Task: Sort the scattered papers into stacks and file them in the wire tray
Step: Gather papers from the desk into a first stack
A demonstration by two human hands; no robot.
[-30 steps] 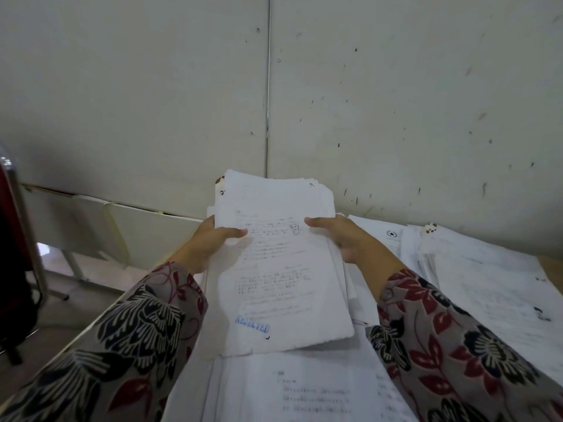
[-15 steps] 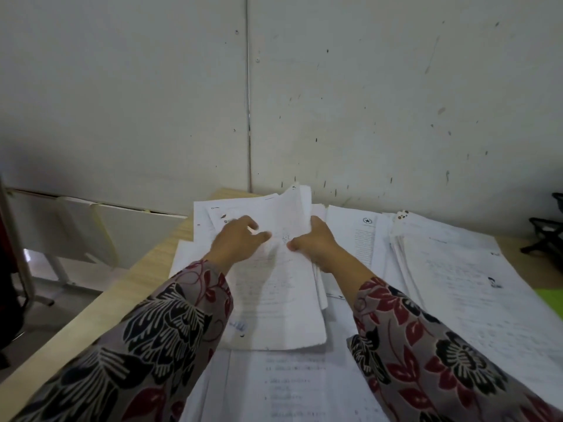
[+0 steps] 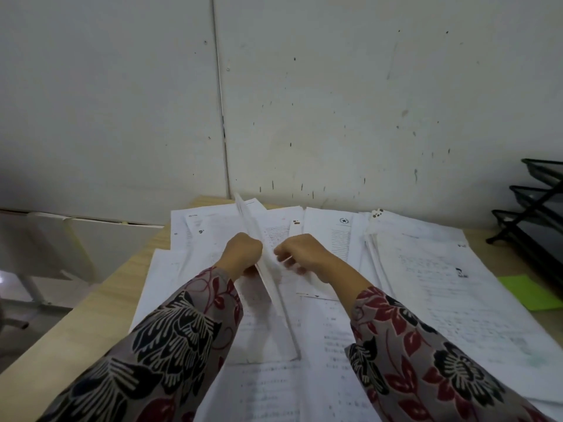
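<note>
Sheaf of papers (image 3: 268, 278) stood on edge, nearly upright, its lower edge on the loose sheets (image 3: 432, 278) covering the wooden desk (image 3: 100, 300). Left hand (image 3: 243, 254) clenched round the sheaf's left side; right hand (image 3: 300, 254) grasps the right face with curled fingers, slightly blurred. Black wire tray (image 3: 536, 208) at far right against the wall, well apart. Green sheet (image 3: 530, 292) near it.

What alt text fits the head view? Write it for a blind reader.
A left hand and a right hand hold a sheaf of papers on edge over a desk strewn with loose sheets. A black wire tray stands at the right edge near a green note, and a pale wall rises behind.
</note>
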